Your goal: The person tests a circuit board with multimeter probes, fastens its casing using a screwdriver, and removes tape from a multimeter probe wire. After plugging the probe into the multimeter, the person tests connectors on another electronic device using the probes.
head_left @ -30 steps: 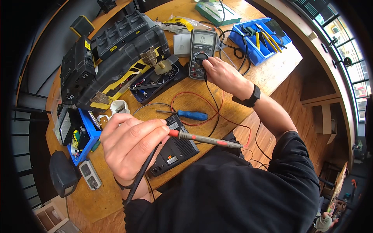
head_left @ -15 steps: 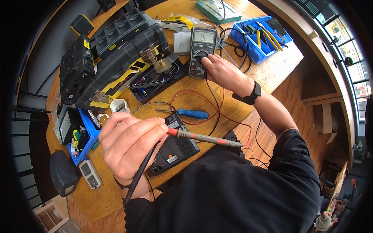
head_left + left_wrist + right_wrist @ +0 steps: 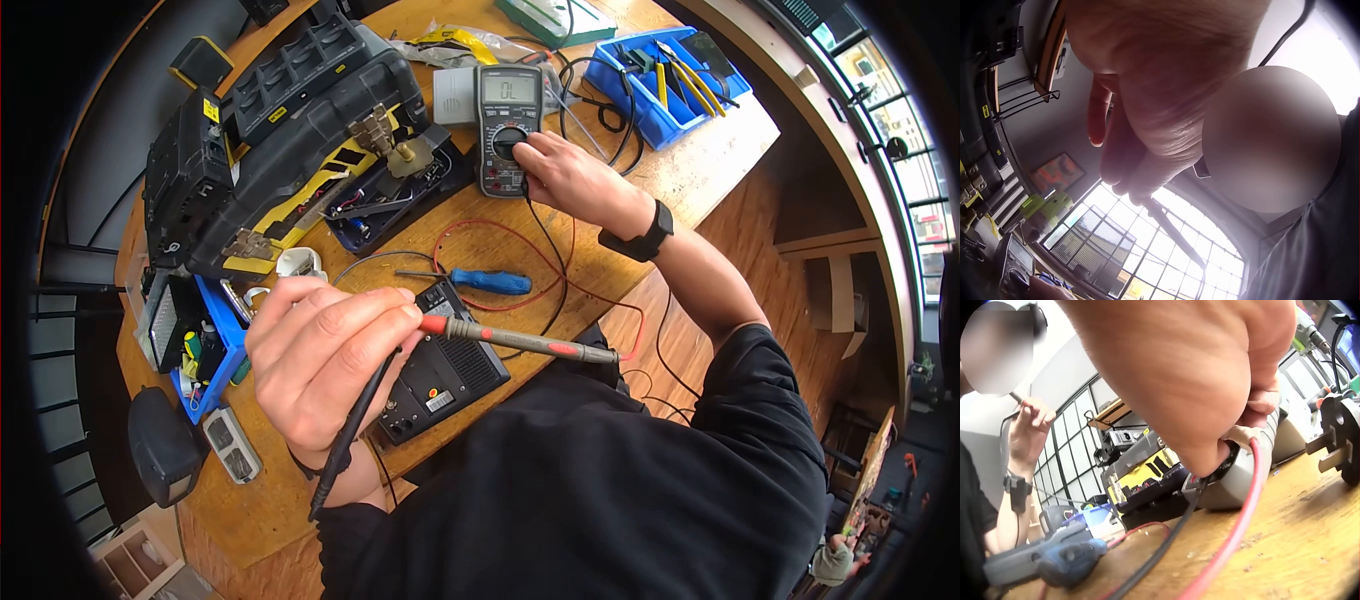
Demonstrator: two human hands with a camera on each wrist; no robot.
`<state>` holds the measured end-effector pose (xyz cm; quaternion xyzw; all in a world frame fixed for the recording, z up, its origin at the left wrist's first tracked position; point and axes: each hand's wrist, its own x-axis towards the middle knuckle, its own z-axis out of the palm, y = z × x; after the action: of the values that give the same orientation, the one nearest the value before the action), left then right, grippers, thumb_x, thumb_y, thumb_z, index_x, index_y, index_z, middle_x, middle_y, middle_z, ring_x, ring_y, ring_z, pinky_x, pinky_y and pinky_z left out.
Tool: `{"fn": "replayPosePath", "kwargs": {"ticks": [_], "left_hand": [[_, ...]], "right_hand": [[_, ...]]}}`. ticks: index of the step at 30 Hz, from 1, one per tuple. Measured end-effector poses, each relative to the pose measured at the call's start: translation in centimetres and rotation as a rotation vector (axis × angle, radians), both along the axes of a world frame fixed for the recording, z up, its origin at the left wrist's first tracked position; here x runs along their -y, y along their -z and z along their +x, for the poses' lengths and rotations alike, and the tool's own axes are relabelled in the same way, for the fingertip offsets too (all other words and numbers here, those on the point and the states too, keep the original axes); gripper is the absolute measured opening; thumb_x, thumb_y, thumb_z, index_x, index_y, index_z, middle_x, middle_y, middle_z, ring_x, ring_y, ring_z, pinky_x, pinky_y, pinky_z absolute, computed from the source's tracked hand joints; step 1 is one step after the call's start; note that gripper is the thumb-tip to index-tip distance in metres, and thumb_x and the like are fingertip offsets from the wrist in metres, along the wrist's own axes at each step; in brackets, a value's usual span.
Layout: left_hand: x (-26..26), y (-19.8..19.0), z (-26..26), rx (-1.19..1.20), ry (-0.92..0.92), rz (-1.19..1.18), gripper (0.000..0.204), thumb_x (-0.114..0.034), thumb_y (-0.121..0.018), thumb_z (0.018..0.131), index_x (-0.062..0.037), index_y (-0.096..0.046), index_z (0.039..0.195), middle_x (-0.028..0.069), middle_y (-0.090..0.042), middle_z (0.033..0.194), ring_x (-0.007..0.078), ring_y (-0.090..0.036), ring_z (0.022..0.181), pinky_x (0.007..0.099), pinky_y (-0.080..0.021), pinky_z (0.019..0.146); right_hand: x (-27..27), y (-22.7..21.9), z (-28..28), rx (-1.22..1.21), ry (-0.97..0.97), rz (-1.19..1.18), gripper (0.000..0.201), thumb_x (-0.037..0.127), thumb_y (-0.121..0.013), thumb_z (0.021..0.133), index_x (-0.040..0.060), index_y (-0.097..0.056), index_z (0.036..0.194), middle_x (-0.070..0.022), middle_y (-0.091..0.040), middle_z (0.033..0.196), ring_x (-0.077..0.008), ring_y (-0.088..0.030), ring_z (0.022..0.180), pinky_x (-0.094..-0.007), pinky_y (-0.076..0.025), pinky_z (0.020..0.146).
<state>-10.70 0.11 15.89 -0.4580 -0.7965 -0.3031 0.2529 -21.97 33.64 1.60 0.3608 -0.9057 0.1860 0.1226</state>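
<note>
My left hand [image 3: 325, 360] is raised over the table's near edge. It pinches a red-marked test probe [image 3: 520, 341] that points right, its red end at the fingertips. A black test probe [image 3: 345, 450] slants down from the same hand. On the far side, my right hand [image 3: 580, 182] grips the rotary dial [image 3: 508, 142] of a grey digital multimeter [image 3: 493, 188], whose screen [image 3: 512, 91] reads OL. In the right wrist view, a red lead [image 3: 1241, 519] and a black lead [image 3: 1169, 550] run from the meter's lower end past that hand.
Below my left hand lies a black vented device [image 3: 455, 375], with a blue-handled screwdriver [image 3: 492, 281] beyond it. A large black toolbox [image 3: 330, 140] stands left. Blue bins [image 3: 660, 135] [image 3: 225, 310] hold tools and parts. Looped leads cross the tabletop [image 3: 600, 270].
The tabletop things shift slightly left and up in the head view, and my left hand with the probes shifts left too. My right hand stays on the dial; the screen reads OL throughout.
</note>
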Motion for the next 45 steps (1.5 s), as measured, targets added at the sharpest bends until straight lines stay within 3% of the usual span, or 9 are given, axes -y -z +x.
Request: {"fn": "replayPosePath", "kwargs": {"ticks": [12, 15, 17, 30, 32, 35, 37, 41, 45], "left_hand": [[0.0, 0.1, 0.1, -0.011, -0.004, 0.008, 0.038, 0.004, -0.088, 0.07, 0.0011, -0.077, 0.106, 0.0159, -0.079, 0.099, 0.029, -0.072, 0.079, 0.0412, -0.053, 0.074], [-0.2, -0.3, 0.1, -0.055, -0.041, 0.04, 0.027, -0.006, -0.091, 0.076, -0.0055, -0.079, 0.1, 0.0074, -0.079, 0.091, 0.0208, -0.073, 0.071, 0.0347, -0.05, 0.067], [0.4, -0.3, 0.4, 0.021, -0.009, 0.005, 0.038, 0.005, -0.088, 0.07, 0.0009, -0.077, 0.106, 0.0157, -0.079, 0.099, 0.0287, -0.072, 0.079, 0.0411, -0.053, 0.075], [-0.3, 0.3, -0.2, 0.012, 0.013, -0.016, 0.039, 0.005, -0.09, 0.07, 0.0014, -0.076, 0.105, 0.0152, -0.079, 0.098, 0.0277, -0.072, 0.077, 0.0393, -0.053, 0.07], [-0.9, 0.7, -0.4, -0.018, -0.023, 0.019, 0.026, -0.008, -0.091, 0.078, -0.0056, -0.079, 0.101, 0.007, -0.08, 0.092, 0.0183, -0.071, 0.07, 0.0334, -0.049, 0.067], [-1.0, 0.8, -0.5, 0.004, -0.035, 0.007, 0.023, -0.011, -0.09, 0.08, -0.006, -0.08, 0.1, 0.0071, -0.08, 0.093, 0.0178, -0.071, 0.069, 0.0332, -0.049, 0.068], [-0.9, 0.9, -0.7, 0.018, -0.041, -0.012, 0.022, -0.013, -0.09, 0.081, -0.0064, -0.081, 0.1, 0.007, -0.081, 0.094, 0.0175, -0.071, 0.07, 0.0331, -0.049, 0.069], [-0.8, 1.0, -1.1, 0.035, -0.049, -0.03, 0.022, -0.012, -0.09, 0.081, -0.0059, -0.08, 0.1, 0.0073, -0.081, 0.095, 0.0174, -0.071, 0.069, 0.0331, -0.049, 0.068], [-0.6, 1.1, -1.6, 0.026, -0.038, -0.034, 0.022, -0.011, -0.09, 0.081, -0.0048, -0.08, 0.099, 0.0079, -0.08, 0.094, 0.0174, -0.071, 0.069, 0.0329, -0.049, 0.066]], "right_hand": [[0.2, -0.4, 1.4, 0.056, -0.018, -0.038, 0.019, 0.006, -0.067, 0.091, 0.0018, -0.052, 0.103, -0.0177, -0.058, 0.096, -0.0399, -0.062, 0.097, -0.0493, -0.052, 0.086], [0.2, -0.8, 2.5, 0.069, -0.03, -0.048, 0.021, 0.005, -0.068, 0.091, 0.0017, -0.051, 0.102, -0.0174, -0.057, 0.096, -0.0398, -0.062, 0.096, -0.0488, -0.052, 0.085], [0.1, -1.1, 3.4, 0.084, -0.042, -0.057, 0.022, 0.005, -0.07, 0.09, 0.0015, -0.051, 0.102, -0.0176, -0.057, 0.096, -0.0401, -0.062, 0.096, -0.0486, -0.052, 0.084], [-1.4, -2.1, 7.3, 0.339, -0.017, -0.133, 0.02, 0.007, -0.072, 0.094, -0.0002, -0.059, 0.108, -0.0182, -0.062, 0.098, -0.041, -0.065, 0.097, -0.0477, -0.054, 0.083], [-1.4, -2.3, 7.4, 0.344, 0.003, -0.135, 0.02, 0.009, -0.073, 0.096, -0.0006, -0.061, 0.109, -0.0166, -0.063, 0.099, -0.0402, -0.066, 0.096, -0.0463, -0.055, 0.082], [-1.3, -2.8, 7.5, 0.207, 0.062, -0.062, 0.022, 0.011, -0.074, 0.096, -0.0015, -0.061, 0.108, -0.016, -0.062, 0.096, -0.0388, -0.067, 0.094, -0.0459, -0.056, 0.08], [-1.5, -3.0, 7.5, 0.18, -0.03, 0.118, 0.021, 0.012, -0.074, 0.096, -0.0016, -0.059, 0.104, -0.016, -0.061, 0.094, -0.0371, -0.066, 0.092, -0.0461, -0.056, 0.078], [-1.0, -2.2, 7.2, 0.179, -0.04, 0.076, 0.015, 0.004, -0.065, 0.093, -0.0019, -0.051, 0.095, -0.0175, -0.059, 0.088, -0.038, -0.067, 0.084, -0.0465, -0.056, 0.072], [-0.9, -1.2, 6.6, 0.27, -0.048, -0.001, 0.02, 0.003, -0.067, 0.093, -0.0016, -0.049, 0.097, -0.0199, -0.06, 0.087, -0.0409, -0.067, 0.082, -0.0485, -0.056, 0.071]]}}
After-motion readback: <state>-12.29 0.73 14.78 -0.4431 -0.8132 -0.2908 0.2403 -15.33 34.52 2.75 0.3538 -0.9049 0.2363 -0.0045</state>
